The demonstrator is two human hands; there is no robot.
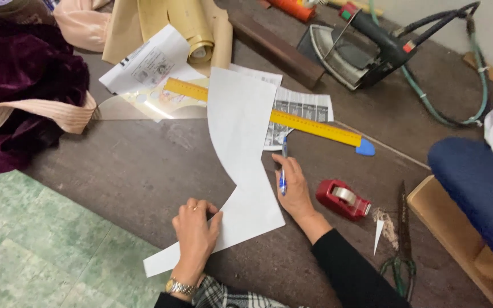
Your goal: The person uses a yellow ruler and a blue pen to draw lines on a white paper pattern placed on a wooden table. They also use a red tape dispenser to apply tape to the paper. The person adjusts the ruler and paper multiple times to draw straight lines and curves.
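On table — left hand [194,232] flat on paper [241,154] | right hand [294,191] grips pen [283,171]

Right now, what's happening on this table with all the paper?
A person is working on a curved white paper piece on a dark table. The left hand presses flat on the paper's lower end, while the right hand holds a blue pen at its right edge. A yellow ruler lies partly under the paper, with a red tape dispenser, scissors and an iron around.
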